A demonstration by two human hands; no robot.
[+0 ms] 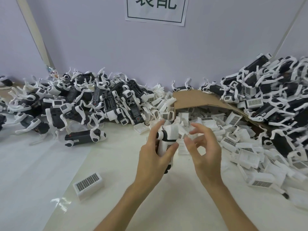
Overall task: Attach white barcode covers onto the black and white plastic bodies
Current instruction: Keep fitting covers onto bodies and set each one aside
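Observation:
My left hand [154, 157] grips a black and white plastic body [167, 140] held upright over the middle of the table, with a white cover on its upper end. My right hand [204, 147] hovers just to the right of it with fingers loosely curled and spread, holding nothing that I can see. A single white barcode cover [88, 184] lies on the table at the lower left, barcode side up. Several more white barcode covers [241, 147] spill across the table to the right of my hands.
A big pile of black and white bodies [80, 100] runs along the wall at the left, and another pile [275, 97] rises at the right. A torn cardboard box [200, 99] lies behind the covers. One body [85, 139] lies apart from the left pile.

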